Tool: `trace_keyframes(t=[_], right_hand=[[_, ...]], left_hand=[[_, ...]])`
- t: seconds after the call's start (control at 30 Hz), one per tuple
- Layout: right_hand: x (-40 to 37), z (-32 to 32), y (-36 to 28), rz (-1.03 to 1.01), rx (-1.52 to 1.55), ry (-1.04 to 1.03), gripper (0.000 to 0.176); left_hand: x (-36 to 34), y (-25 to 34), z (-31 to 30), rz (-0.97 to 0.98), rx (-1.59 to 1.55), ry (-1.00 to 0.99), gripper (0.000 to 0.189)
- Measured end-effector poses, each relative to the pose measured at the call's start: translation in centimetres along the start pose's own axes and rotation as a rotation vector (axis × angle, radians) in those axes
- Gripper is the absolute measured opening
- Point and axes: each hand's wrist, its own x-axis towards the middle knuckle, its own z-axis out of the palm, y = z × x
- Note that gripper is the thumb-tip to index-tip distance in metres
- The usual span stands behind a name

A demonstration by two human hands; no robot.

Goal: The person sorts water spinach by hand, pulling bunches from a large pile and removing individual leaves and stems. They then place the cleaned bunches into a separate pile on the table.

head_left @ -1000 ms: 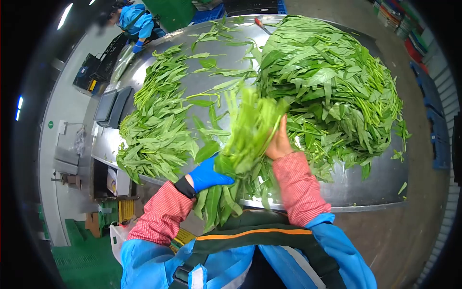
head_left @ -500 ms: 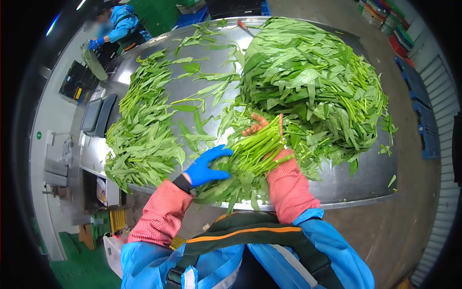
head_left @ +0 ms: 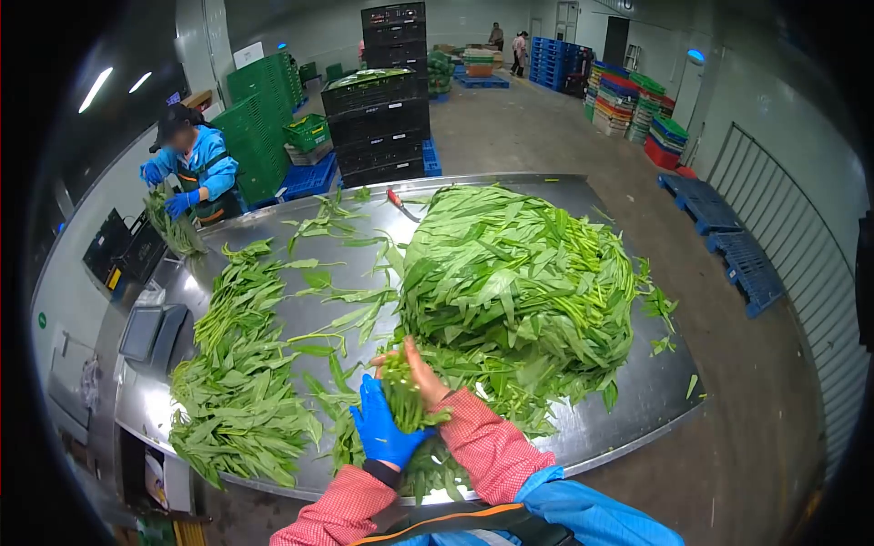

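A bunch of water spinach [head_left: 401, 393] is between my two hands over the near side of the metal table, its cut stem ends turned towards me. My left hand [head_left: 384, 429], in a blue glove, cups it from the left and below. Bare and pressed along its right side, my right hand [head_left: 424, 375] grips it too. Loose leaves and stems lie under and around both hands. Just beyond, a large heap of water spinach [head_left: 519, 273] covers the table's right half. A row of bunched greens [head_left: 241, 373] lies on the left.
A red-handled knife [head_left: 401, 205] rests at the metal table's [head_left: 637, 400] far edge. A scale-like device [head_left: 153, 337] stands at the left. Behind are stacked black crates [head_left: 378, 127], green crates [head_left: 259, 109] and blue pallets [head_left: 701, 202]. A co-worker [head_left: 196, 164] handles a bag of greens.
My view has tilted up, showing more of the room. My left hand has closed in against the bunch, and the bunch has turned so its stem ends face me.
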Motion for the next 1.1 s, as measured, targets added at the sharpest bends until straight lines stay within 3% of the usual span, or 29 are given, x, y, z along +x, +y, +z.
trace_keyframes(t=[0.03,0.13,0.17,0.3,0.4,0.43,0.53,0.57,0.67,0.7,0.8,0.83,0.93,1.03,1.07,1.1], right_hand=[[-0.8,1.2,-1.5,0.069,0.075,-0.015,0.096],[-0.5,1.6,-0.7,-0.022,0.305,-0.097,0.098],[-0.6,1.6,-0.8,-0.083,0.212,-0.128,0.101],[-0.5,2.2,0.2,-0.130,0.250,-0.322,0.103],[-0.2,3.2,0.1,-0.322,-0.356,-0.289,0.102],[-0.4,4.1,-0.3,-0.433,-0.518,-0.248,0.102],[-1.9,7.7,-3.2,-0.419,-0.889,-0.074,0.104],[-1.7,8.6,-3.4,-0.420,-0.742,-0.002,0.088],[-0.5,9.4,-3.2,-0.327,-0.597,-0.021,0.065],[-1.0,10.4,-3.6,-0.460,-0.638,0.043,0.047],[-1.2,10.1,-7.0,-0.672,-0.375,-0.071,0.051],[-1.3,9.2,-9.2,-0.675,-0.360,0.019,0.048],[-1.1,7.3,-15.8,-0.825,-0.431,0.251,0.043],[-1.4,10.7,-17.2,-1.210,-0.925,0.157,0.048],[-1.3,12.3,-16.4,-1.405,-1.132,0.080,0.046],[-0.2,13.0,-14.2,-1.478,-1.278,-0.077,0.038]], left_hand=[[0.6,0.3,-0.7,0.014,-0.020,0.078,0.122],[2.2,-3.5,-0.6,-0.021,-0.383,0.026,0.113],[2.7,-4.7,0.0,-0.022,-0.543,0.038,0.095],[3.4,-6.5,-1.0,-0.176,-0.981,-0.205,0.075],[3.5,-6.7,-2.8,-0.136,-0.837,-0.236,0.075],[3.7,-10.5,0.0,-0.162,-0.846,-0.312,0.070],[3.7,-16.4,6.1,0.146,-0.236,-0.135,0.061],[3.4,-14.5,4.1,0.132,-0.307,-0.140,0.066],[2.4,-7.7,-2.5,0.085,-0.527,-0.150,0.080],[2.4,-7.7,-2.8,0.012,-0.642,-0.197,0.088],[-0.1,-6.1,-7.7,0.320,-0.140,0.065,0.091],[-0.3,-5.6,-9.4,0.363,-0.099,0.079,0.091],[-1.9,-14.4,-7.1,0.168,0.322,-0.146,0.092],[-2.9,-22.4,-4.9,-0.091,-0.307,-0.327,0.079],[-2.8,-21.2,-6.4,-0.232,-0.640,-0.430,0.074],[-2.2,-19.8,-8.0,-0.377,-0.977,-0.525,0.070]])
